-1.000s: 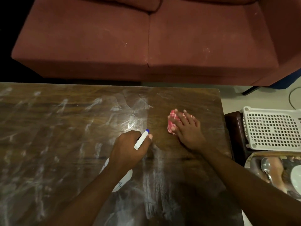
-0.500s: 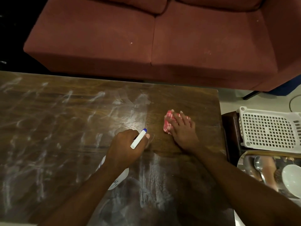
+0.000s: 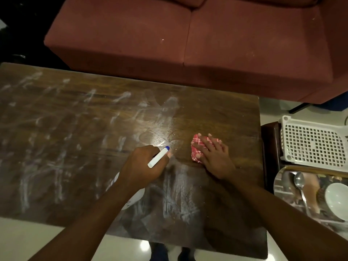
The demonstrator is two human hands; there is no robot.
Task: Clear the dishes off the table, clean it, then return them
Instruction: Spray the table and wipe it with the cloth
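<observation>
Cleaning is our step now. Our left hand [image 3: 143, 164] grips the spray bottle [image 3: 157, 157]; our right hand [image 3: 212, 155] presses flat on the red cloth [image 3: 195, 147]. White streaks cover the counter [image 3: 75, 129]. Dishes [image 3: 337, 200] wait beside it. Next we wipe leftward.

Beside the brown, white-streaked table [image 3: 75, 147]: maroon sofa [image 3: 188, 44], white basket [image 3: 312, 142]. On it, red-and-white checked cloth [image 3: 196, 147], white blue-tipped bottle [image 3: 158, 157].
</observation>
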